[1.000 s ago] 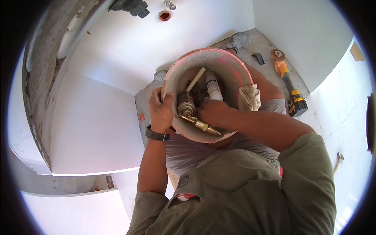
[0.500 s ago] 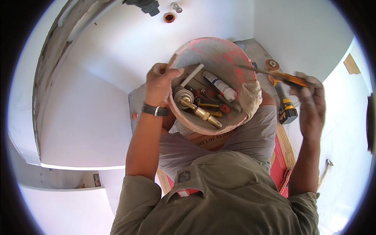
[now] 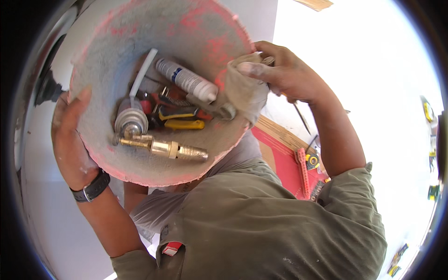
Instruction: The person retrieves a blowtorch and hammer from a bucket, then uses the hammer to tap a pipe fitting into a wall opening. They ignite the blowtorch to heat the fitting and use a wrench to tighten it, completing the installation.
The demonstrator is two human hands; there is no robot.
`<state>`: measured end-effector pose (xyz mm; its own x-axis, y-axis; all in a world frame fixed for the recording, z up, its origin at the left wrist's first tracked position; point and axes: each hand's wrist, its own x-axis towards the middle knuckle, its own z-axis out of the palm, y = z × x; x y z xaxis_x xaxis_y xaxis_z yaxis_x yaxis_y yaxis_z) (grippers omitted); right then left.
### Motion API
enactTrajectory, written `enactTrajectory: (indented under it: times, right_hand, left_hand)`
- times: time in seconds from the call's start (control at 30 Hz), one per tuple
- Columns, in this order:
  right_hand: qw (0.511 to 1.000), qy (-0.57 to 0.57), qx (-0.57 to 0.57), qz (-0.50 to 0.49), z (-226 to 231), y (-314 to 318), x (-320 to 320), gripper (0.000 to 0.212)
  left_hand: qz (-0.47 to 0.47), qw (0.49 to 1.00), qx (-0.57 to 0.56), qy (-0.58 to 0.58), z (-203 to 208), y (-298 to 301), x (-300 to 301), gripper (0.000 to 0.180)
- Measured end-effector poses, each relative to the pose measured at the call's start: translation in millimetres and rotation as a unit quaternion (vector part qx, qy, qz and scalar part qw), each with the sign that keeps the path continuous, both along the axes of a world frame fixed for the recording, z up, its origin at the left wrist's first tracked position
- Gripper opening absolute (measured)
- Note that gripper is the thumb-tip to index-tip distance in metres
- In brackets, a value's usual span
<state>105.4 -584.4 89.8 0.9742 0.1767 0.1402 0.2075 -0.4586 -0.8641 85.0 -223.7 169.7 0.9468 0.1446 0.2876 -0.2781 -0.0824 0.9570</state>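
Note:
A worn red bucket (image 3: 163,179), caked with grey mortar, is tilted in front of me. My left hand (image 3: 70,123) is closed on its left rim, thumb inside. My right hand (image 3: 291,72) is closed on the right rim, thumb pressing a dusty beige cloth (image 3: 247,86) draped there. Below that hand a thin pointed blade (image 3: 302,119) shows; whether the hand holds it I cannot tell. Inside the bucket lie a brass torch head on a canister (image 3: 131,122), a white spray can (image 3: 186,79), a white stick (image 3: 143,71) and yellow-black handled pliers (image 3: 179,116).
Red and brown cardboard (image 3: 280,158) lies on the floor right of my lap. On it are a red slotted bar (image 3: 303,172) and a yellow-black tape measure (image 3: 312,161). More tools (image 3: 396,261) lie along the far right edge. A dark pipe fitting (image 3: 48,88) sticks out at the left.
The bucket is larger in view and further left. My right hand, earlier raised with an orange-handled tool with a long thin blade, is now at the bucket's cloth-covered rim. The view has turned right.

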Motion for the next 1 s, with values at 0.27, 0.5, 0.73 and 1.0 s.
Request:
enactTrajectory:
  times: [0.27,0.5,0.73,1.0]
  right_hand:
    - [0.971,-0.090,0.079,-0.207,34.6,-92.9,-48.8,0.030]
    - [0.960,-0.072,-0.038,-0.268,38.8,-171.4,-25.2,0.019]
    - [0.886,-0.039,-0.309,-0.343,-10.8,-214.6,44.3,0.036]
    - [0.842,0.012,-0.383,-0.381,-74.9,-305.4,105.8,0.042]
  left_hand:
    - [-0.212,0.969,-0.040,-0.124,-16.4,-99.0,63.1,0.034]
    - [-0.317,0.944,0.052,0.079,-94.2,-169.2,119.4,0.049]
    - [-0.423,0.899,0.053,0.103,-175.3,-199.3,131.3,0.083]
    - [-0.343,0.914,0.176,0.128,-213.8,17.5,99.6,0.082]
